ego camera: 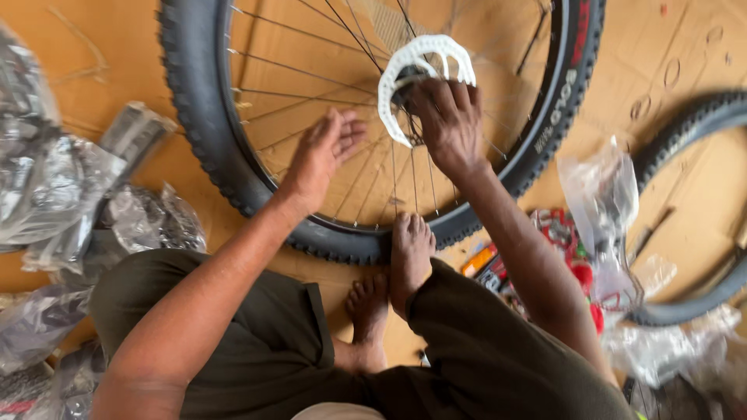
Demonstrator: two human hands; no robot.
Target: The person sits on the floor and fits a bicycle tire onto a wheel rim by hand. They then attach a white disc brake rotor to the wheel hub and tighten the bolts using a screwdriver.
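Cardboard floor (93, 47) carries clear plastic bags (603, 202) of parts; your right hand (447, 117) grips the white disc (412, 66) on the wheel (202, 117), left hand (323, 152) open on spokes.

Bicycle wheel (233, 179) lies flat on cardboard (117, 47); second tyre (700, 124) to its right — plastic bags (47, 194) left.

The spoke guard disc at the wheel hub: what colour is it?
White; the spoke guard disc shows best in the head view, under the right hand.

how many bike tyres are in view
2. One knobby tyre on the spoked wheel under both hands, lying on the cardboard; a second tyre at the right edge, partly cut off. Others may lie outside view.
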